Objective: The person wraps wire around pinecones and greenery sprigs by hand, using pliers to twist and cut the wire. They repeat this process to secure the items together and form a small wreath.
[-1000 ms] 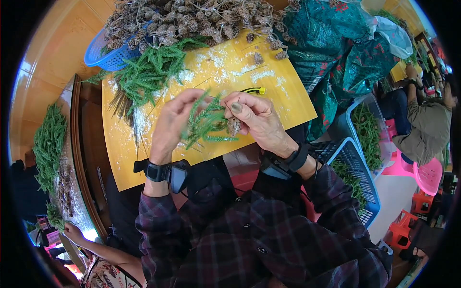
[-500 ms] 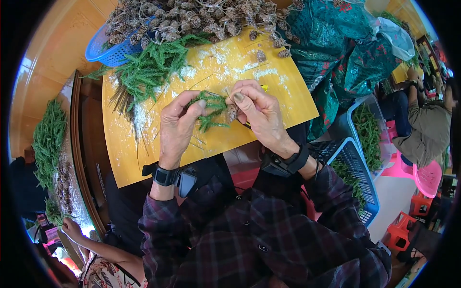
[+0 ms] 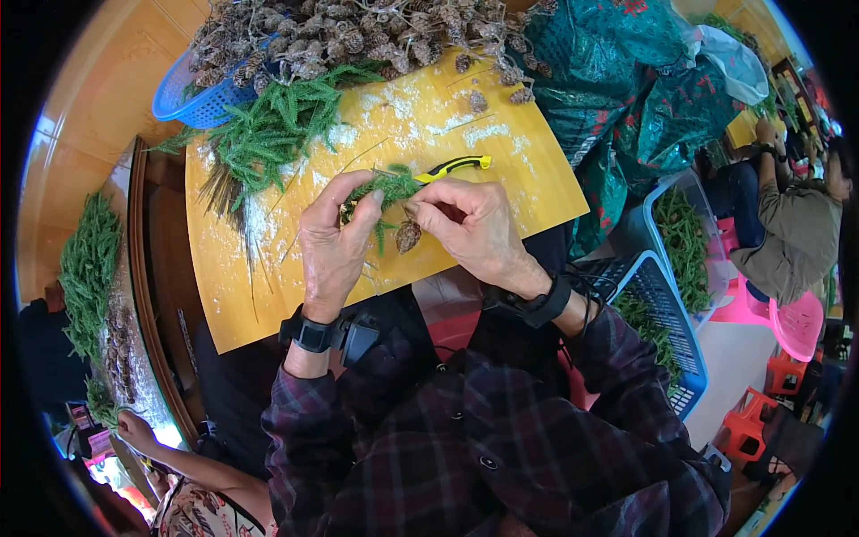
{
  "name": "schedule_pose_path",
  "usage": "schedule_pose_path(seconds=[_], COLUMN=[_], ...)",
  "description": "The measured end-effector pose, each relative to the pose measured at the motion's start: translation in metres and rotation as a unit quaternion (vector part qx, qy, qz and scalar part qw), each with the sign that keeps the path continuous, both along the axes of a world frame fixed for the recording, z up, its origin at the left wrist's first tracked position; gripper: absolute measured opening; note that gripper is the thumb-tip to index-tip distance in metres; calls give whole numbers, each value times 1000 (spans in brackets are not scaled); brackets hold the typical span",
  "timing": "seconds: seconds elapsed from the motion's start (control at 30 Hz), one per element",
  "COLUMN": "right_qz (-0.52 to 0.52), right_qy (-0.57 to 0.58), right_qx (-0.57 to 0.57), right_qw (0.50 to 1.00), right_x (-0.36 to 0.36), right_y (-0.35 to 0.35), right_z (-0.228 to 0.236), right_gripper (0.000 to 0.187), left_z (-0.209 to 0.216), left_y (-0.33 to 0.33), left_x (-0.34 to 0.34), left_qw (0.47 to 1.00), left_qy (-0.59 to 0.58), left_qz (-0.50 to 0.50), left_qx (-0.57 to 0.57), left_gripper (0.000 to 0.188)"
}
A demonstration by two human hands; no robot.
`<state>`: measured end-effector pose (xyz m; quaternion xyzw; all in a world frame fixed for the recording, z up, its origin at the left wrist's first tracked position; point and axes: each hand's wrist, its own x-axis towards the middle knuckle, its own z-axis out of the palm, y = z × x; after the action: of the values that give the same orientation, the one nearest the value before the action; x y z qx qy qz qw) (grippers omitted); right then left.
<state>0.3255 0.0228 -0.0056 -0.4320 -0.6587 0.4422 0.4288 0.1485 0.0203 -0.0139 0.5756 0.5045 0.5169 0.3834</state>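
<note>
Over the yellow board [image 3: 546, 170], my left hand [image 3: 331, 242] pinches a green artificial pine sprig [image 3: 396, 188] between thumb and fingers. My right hand [image 3: 481, 231] is closed at the sprig's right side, pinching the stem end of a small brown pine cone [image 3: 408, 236]. The cone hangs below my right fingertips, beside the sprig. Just beyond my right hand lies a yellow-and-black tool [image 3: 463, 165], partly hidden by the hand; its kind is unclear.
Pine cones [image 3: 358, 36] are heaped along the board's far edge, beside a blue basket [image 3: 192, 107] and a pile of green sprigs [image 3: 282, 125]. Dark green bags [image 3: 608, 89] stand at far right. Blue crates [image 3: 684, 358] of greenery sit to my right. Another person's arm [image 3: 201, 465] shows at lower left.
My right hand has turned palm-down and shifted slightly lower. The pine cone now hangs below its fingertips, and more of the yellow-and-black tool shows.
</note>
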Motion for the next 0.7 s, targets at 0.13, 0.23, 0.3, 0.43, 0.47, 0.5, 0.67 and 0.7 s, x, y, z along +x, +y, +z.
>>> schedule_pose_path(seconds=[0.13, 0.23, 0.3, 0.43, 0.47, 0.5, 0.67, 0.7], right_qz=[11, 7, -10, -41, -53, -52, -64, -49], right_qy=[0, -23, -1, -17, -30, -30, -65, -76], right_qx=[-24, -27, -5, 118, 173, 174, 303, 312], right_qw=[1000, 999, 1000, 992, 983, 983, 948, 946], right_x=[0, 0, -2, -6, -6, -7, -5, -3], right_y=[-1, -1, -2, -5, -5, -4, -1, 0], right_z=[0, -1, -2, 0, 1, 1, 0, 0], right_gripper=[10, 11, 8, 4, 4, 4, 15, 18], left_z=[2, 6, 4, 3, 3, 4, 9, 9], left_y=[1, -1, 0, 1, 0, 0, -2, -2], left_x=[0, -2, -7, -11, -11, -11, -21, -21], left_qw=[1000, 998, 996, 990, 992, 993, 984, 984], left_qy=[-24, 33, 55, 89, 79, 68, 68, 52], left_qz=[-12, -55, -56, -57, -60, -61, -148, -156], left_qx=[-5, 14, 41, 88, 81, 74, -66, -72], left_gripper=[18, 19, 18, 15, 13, 11, 9, 10])
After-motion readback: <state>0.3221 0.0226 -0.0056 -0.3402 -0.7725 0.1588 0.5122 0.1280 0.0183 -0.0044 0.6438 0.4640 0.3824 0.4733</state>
